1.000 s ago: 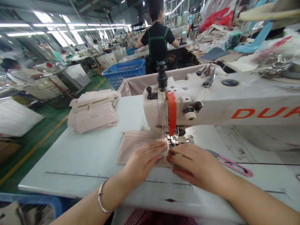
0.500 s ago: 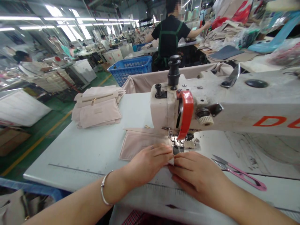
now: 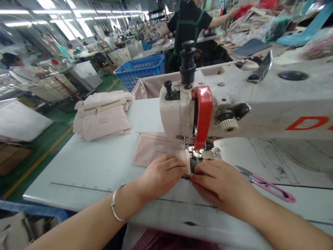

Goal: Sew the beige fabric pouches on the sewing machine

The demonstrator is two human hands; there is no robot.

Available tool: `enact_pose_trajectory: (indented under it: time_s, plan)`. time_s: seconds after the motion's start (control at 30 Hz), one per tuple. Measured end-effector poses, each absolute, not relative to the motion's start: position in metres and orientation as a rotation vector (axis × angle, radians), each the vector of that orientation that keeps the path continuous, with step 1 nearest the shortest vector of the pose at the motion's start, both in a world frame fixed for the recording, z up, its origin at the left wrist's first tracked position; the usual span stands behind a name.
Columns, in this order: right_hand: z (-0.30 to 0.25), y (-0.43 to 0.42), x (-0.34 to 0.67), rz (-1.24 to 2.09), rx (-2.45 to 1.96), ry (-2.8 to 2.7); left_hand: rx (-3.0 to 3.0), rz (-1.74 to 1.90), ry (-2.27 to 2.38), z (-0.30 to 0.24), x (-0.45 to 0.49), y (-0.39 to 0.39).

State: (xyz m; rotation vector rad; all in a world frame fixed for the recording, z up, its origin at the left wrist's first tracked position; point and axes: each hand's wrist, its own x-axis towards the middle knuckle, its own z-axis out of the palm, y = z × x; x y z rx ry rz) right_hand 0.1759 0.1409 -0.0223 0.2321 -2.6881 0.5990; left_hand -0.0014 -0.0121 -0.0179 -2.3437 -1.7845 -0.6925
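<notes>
Bin: at your far left, below the surface (image 3: 91, 163), a blue bin (image 3: 33, 207) shows its rim, with beige pieces inside.
Stack: farther right, on the left part of the surface, lies a pile of beige fabric pieces (image 3: 104, 119), some with a zip and a gold pull. Whether these are finished or waiting, you cannot tell from here.
Basket: beyond the surface, a blue basket (image 3: 142, 71) stands on the floor.
Panel: your beige panel (image 3: 148, 152) lies flat on the surface just right of the stack and nearer you, its right edge running in at the needle area, its far part hidden by the machine head.
Left hand: your left hand (image 3: 161, 175) is palm down, fingers together and resting on the panel near that edge; the thumb is hidden, so you cannot tell whether it pinches.
Progress: the edge seems partway through; the corner nearest you lies short of the foot, so that stretch is probably left. Stitches are too small to make out.
Machine: the sewing machine (image 3: 249, 107) reaches in from the right, its red guard (image 3: 204, 118) above the foot.
Right hand: your right hand (image 3: 221, 180) is half curled, fingertips at the panel's right edge, just beside your left fingertips; any grip on the fabric is hidden.
Snips: pink-handled snips (image 3: 273, 188) lie unheld on the surface, right of your right hand.
</notes>
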Motion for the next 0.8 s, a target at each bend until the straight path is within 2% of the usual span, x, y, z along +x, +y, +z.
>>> enact_pose_trajectory:
  time_s: [0.33,0.8]
  plan:
    - [-0.021,0.148,0.178,0.693,0.232,-2.68,-2.392,-0.835,-1.831,-0.019,-0.004,-0.013]
    - [-0.029,0.141,0.174,0.557,0.152,-2.676,-2.477,-0.823,-1.95,-0.013,-0.017,-0.004]
